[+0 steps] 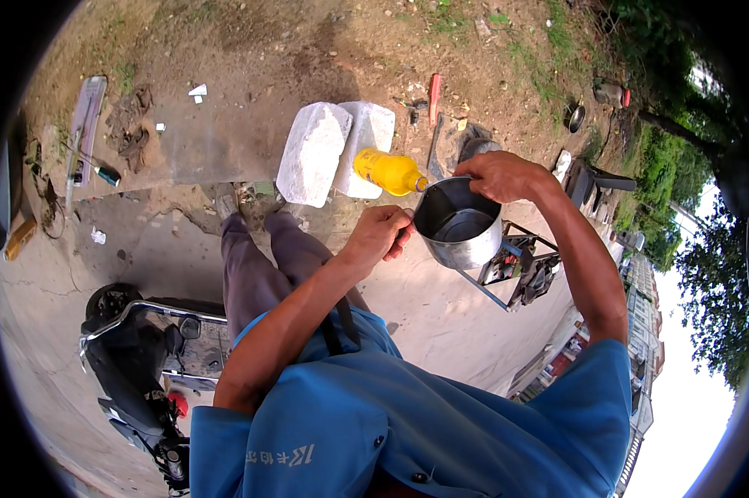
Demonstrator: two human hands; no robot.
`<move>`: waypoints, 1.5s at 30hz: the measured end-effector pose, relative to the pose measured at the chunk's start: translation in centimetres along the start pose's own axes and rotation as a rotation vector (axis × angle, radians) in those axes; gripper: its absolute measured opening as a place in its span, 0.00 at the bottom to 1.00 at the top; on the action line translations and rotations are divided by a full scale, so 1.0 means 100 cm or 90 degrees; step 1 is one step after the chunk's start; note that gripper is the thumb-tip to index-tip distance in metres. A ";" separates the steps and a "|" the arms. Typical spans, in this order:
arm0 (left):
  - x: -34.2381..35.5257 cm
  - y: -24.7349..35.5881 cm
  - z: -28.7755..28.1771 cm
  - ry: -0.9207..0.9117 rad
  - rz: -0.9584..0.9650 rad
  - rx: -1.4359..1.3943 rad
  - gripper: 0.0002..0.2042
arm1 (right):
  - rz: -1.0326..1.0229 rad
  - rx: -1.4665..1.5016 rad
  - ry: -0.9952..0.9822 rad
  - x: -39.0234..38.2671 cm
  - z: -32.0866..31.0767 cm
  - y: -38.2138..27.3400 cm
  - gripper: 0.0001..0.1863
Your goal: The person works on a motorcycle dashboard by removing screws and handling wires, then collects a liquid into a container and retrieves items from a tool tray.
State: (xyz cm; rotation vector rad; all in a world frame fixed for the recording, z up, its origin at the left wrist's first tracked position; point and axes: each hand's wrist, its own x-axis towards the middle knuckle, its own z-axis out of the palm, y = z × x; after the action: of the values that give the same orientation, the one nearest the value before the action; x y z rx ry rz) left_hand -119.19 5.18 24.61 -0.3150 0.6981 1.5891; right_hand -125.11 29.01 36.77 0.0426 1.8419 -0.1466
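Note:
A round metal pot (467, 251), silvery outside and dark inside, is held up in front of me. My right hand (499, 176) grips its upper rim, fingers hooked over the edge. Beside the pot's left side, my left hand (380, 236) is closed, thumb and forefinger pinched together close to the rim. What that pinch holds, if anything, I cannot make out. A yellow bottle (384, 171) with an uncapped mouth is just past the pot, its neck pointing toward the rim. Behind the bottle are two whitish blocks (315, 154); whether it rests on them is unclear.
A metal frame stand (520, 267) with dark parts is below the pot at right. A black motorbike (134, 373) is parked at lower left. On the ground lie a red bar (434, 98), a screwdriver (107, 175) and a small dark bowl (575, 118).

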 end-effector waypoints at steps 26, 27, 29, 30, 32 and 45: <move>0.002 -0.007 0.000 -0.025 0.003 -0.020 0.13 | 0.046 0.038 -0.055 0.001 -0.004 0.000 0.21; 0.002 -0.007 0.000 -0.027 0.004 -0.021 0.13 | 0.033 0.043 -0.038 0.001 -0.003 0.002 0.20; 0.002 -0.007 0.000 -0.025 0.002 -0.020 0.13 | 0.021 0.048 -0.022 0.001 -0.001 0.004 0.19; 0.002 -0.006 0.001 -0.024 0.000 -0.018 0.13 | 0.009 0.038 -0.013 0.002 0.000 0.005 0.19; 0.002 -0.006 0.001 -0.025 0.001 -0.020 0.13 | -0.003 0.028 -0.004 0.003 0.001 0.007 0.19; 0.000 -0.005 0.001 -0.025 0.004 -0.024 0.13 | -0.003 0.015 -0.030 0.004 -0.009 0.000 0.17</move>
State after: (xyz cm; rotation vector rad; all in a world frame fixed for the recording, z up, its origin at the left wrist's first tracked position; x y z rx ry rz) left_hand -118.68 5.23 24.58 -0.3084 0.6412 1.6122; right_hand -126.10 29.12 36.60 0.0509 1.7938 -0.1706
